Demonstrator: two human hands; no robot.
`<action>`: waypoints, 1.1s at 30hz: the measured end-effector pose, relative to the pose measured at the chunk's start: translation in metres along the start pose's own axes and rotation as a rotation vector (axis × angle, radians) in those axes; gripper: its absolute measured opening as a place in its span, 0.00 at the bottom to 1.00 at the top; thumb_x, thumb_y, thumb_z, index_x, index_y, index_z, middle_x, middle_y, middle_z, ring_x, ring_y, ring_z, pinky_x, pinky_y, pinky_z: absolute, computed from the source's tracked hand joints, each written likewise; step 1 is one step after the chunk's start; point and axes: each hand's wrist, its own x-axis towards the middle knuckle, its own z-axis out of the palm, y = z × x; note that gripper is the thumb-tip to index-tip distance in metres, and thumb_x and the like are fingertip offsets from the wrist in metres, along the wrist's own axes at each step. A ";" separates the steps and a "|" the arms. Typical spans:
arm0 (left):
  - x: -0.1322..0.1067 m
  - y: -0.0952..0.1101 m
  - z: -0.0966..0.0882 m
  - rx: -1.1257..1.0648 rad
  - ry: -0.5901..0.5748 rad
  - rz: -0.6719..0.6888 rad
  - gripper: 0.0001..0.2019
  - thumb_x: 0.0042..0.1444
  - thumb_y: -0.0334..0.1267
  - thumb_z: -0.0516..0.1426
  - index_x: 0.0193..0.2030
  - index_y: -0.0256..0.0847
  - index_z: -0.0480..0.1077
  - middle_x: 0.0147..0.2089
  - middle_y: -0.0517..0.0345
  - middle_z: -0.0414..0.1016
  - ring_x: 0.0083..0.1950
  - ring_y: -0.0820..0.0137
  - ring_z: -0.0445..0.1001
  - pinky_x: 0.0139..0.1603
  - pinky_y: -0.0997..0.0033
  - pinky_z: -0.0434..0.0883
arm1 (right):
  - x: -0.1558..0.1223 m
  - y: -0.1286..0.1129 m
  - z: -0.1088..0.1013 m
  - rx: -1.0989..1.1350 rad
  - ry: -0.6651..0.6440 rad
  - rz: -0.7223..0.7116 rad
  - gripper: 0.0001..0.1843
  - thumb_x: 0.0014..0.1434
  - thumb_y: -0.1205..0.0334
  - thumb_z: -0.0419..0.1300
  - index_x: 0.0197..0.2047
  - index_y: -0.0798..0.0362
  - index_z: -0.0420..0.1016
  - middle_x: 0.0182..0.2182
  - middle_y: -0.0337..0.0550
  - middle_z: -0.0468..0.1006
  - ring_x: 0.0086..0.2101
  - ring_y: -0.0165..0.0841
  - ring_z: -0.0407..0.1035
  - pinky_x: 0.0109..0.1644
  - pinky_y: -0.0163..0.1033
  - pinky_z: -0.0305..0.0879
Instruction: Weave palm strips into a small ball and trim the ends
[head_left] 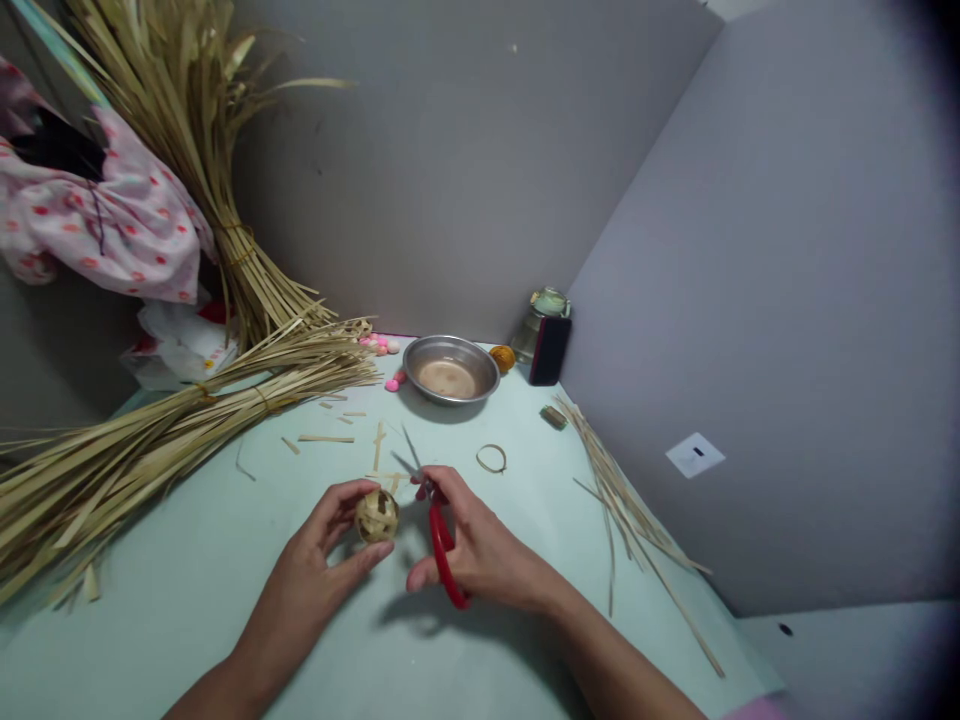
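Note:
My left hand pinches a small woven straw ball between thumb and fingertips, just above the pale green table. Right beside it, my right hand grips red-handled scissors; their grey blades point up and away, spread open, close to the ball's upper right. Short cut strip pieces lie on the table just beyond the ball.
Bundles of long dried strips lie at left and lean in the corner. A metal bowl, a jar with a dark phone-like object, a small ring and thin sticks lie toward the grey walls.

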 end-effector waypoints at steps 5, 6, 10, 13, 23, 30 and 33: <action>0.003 -0.003 -0.004 -0.081 -0.064 -0.048 0.24 0.50 0.45 0.67 0.53 0.47 0.67 0.58 0.51 0.78 0.59 0.58 0.76 0.63 0.58 0.71 | 0.001 0.004 -0.007 -0.343 -0.055 -0.169 0.42 0.48 0.48 0.77 0.62 0.45 0.66 0.48 0.45 0.71 0.47 0.41 0.65 0.53 0.45 0.65; 0.003 -0.004 -0.004 -0.108 -0.084 -0.063 0.25 0.51 0.45 0.67 0.54 0.48 0.67 0.58 0.51 0.78 0.59 0.59 0.77 0.61 0.60 0.73 | 0.001 0.004 -0.008 -0.383 -0.056 -0.177 0.43 0.49 0.47 0.76 0.63 0.45 0.66 0.47 0.46 0.71 0.46 0.41 0.65 0.53 0.45 0.64; 0.005 -0.011 -0.004 -0.194 -0.088 -0.080 0.24 0.50 0.43 0.69 0.52 0.48 0.68 0.56 0.54 0.81 0.58 0.60 0.79 0.57 0.65 0.76 | 0.001 0.003 -0.011 -0.475 -0.089 -0.190 0.44 0.48 0.43 0.75 0.64 0.44 0.67 0.46 0.45 0.71 0.45 0.40 0.64 0.52 0.44 0.64; 0.006 -0.014 -0.005 -0.217 -0.085 -0.105 0.24 0.48 0.44 0.70 0.51 0.48 0.69 0.56 0.55 0.82 0.57 0.59 0.80 0.57 0.66 0.76 | 0.000 0.002 -0.014 -0.489 -0.112 -0.207 0.45 0.47 0.41 0.75 0.64 0.46 0.68 0.45 0.45 0.71 0.45 0.40 0.64 0.52 0.43 0.64; -0.001 -0.001 -0.012 -0.109 -0.183 -0.066 0.25 0.59 0.50 0.64 0.62 0.48 0.69 0.68 0.52 0.73 0.71 0.55 0.67 0.65 0.65 0.70 | -0.001 0.001 -0.017 -0.469 -0.124 -0.166 0.38 0.51 0.43 0.73 0.61 0.47 0.70 0.40 0.43 0.73 0.42 0.38 0.65 0.45 0.39 0.65; -0.003 0.008 -0.009 -0.070 -0.199 -0.030 0.24 0.60 0.50 0.62 0.61 0.46 0.69 0.65 0.51 0.76 0.69 0.53 0.69 0.68 0.59 0.68 | -0.001 0.001 -0.018 -0.380 -0.140 -0.146 0.26 0.60 0.54 0.70 0.59 0.47 0.72 0.39 0.41 0.76 0.39 0.35 0.68 0.44 0.37 0.65; -0.002 0.006 -0.010 -0.069 -0.164 -0.054 0.25 0.60 0.51 0.63 0.61 0.46 0.70 0.64 0.51 0.77 0.69 0.51 0.69 0.67 0.56 0.69 | -0.002 -0.004 -0.017 -0.294 -0.150 -0.109 0.13 0.65 0.68 0.63 0.52 0.48 0.74 0.36 0.38 0.77 0.36 0.33 0.69 0.44 0.36 0.65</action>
